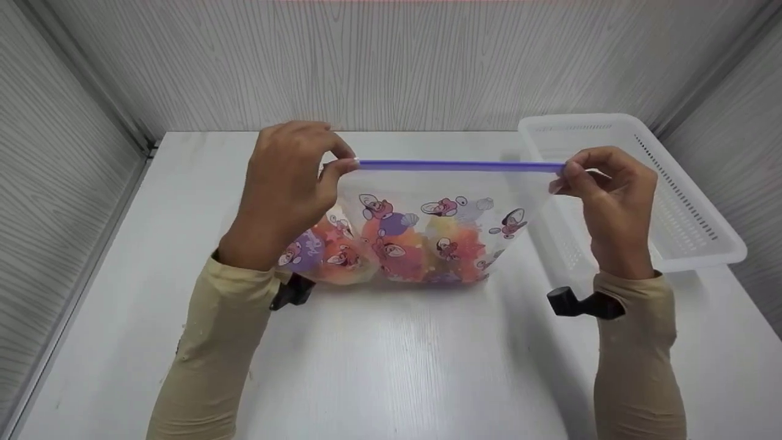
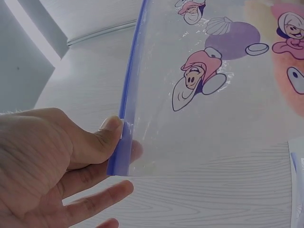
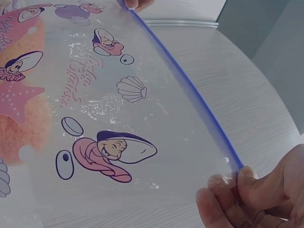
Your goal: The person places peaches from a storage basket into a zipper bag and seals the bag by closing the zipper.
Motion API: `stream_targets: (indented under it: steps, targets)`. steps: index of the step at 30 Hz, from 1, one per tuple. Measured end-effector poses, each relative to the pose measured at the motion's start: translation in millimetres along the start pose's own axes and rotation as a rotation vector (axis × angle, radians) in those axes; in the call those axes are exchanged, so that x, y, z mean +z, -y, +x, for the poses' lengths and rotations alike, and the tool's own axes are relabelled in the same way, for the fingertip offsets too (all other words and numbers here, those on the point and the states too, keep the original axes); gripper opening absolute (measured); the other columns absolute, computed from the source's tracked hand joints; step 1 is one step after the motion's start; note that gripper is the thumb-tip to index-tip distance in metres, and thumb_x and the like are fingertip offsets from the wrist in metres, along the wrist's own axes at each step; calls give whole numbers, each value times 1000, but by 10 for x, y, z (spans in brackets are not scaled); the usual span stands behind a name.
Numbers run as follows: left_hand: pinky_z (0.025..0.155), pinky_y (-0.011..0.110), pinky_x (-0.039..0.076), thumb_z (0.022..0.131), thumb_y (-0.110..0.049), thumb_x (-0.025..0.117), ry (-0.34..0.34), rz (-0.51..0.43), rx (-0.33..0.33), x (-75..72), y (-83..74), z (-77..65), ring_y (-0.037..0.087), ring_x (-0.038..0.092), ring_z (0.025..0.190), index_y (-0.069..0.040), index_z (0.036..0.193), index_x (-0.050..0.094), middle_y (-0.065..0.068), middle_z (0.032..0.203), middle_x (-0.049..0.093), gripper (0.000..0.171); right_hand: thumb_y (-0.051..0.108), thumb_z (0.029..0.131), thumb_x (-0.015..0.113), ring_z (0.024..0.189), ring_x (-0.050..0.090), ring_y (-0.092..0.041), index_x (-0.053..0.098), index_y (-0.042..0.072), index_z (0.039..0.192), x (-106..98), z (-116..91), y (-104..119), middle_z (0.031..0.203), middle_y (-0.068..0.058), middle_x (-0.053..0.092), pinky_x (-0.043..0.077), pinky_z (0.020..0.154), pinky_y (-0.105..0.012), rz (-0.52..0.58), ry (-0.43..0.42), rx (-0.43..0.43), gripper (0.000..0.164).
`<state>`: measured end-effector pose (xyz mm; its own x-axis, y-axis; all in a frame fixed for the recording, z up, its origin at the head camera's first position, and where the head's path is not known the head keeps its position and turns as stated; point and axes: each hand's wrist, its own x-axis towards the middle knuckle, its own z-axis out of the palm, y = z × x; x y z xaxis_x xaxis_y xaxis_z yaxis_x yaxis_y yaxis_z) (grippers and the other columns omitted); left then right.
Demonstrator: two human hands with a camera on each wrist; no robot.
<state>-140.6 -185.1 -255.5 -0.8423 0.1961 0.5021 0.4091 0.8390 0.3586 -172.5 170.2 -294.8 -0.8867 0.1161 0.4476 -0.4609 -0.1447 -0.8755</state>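
Both hands hold a clear zip bag (image 1: 452, 220) by the ends of its purple zip strip, which runs level between them. My left hand (image 1: 290, 171) pinches the strip's left end between thumb and forefinger, at the small white slider; its other fingers are spread in the left wrist view. At the opposite corner, my right hand (image 1: 617, 195) pinches the strip with thumb and fingers. Cartoon oysters and shells are printed on the bag. Round orange and yellow things, perhaps fruit, fill its lower part. Partly behind my left wrist lies a second printed bag (image 1: 348, 263) with orange contents.
A white plastic basket (image 1: 721, 250) with slotted sides stands at the right, behind and beside my right hand. The white table (image 1: 391, 366) is bounded by pale wood-grain panels at the back and both sides.
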Motion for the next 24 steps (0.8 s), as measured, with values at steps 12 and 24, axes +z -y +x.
stream_targets:
  steps: [12, 24]
  targets:
    - [111, 56, 37, 93, -14, 74, -42, -5, -11, -47, 80, -59, 32, 61, 122, 0, 97, 77, 14, 105, 75, 14, -14, 87, 70, 58, 64, -26, 61, -21, 89, 9, -19, 10, 79, -19, 64, 62, 64, -31, 9, -11, 6, 12]
    - [105, 43, 46, 95, -13, 73, -85, -352, -62, 41, 156, -157, 23, 66, 109, 0, 104, 74, 10, 103, 75, 16, -16, 86, 70, 57, 64, -28, 59, -22, 89, 1, -63, 64, 75, -19, 64, 63, 65, -34, 36, -20, 45, 13]
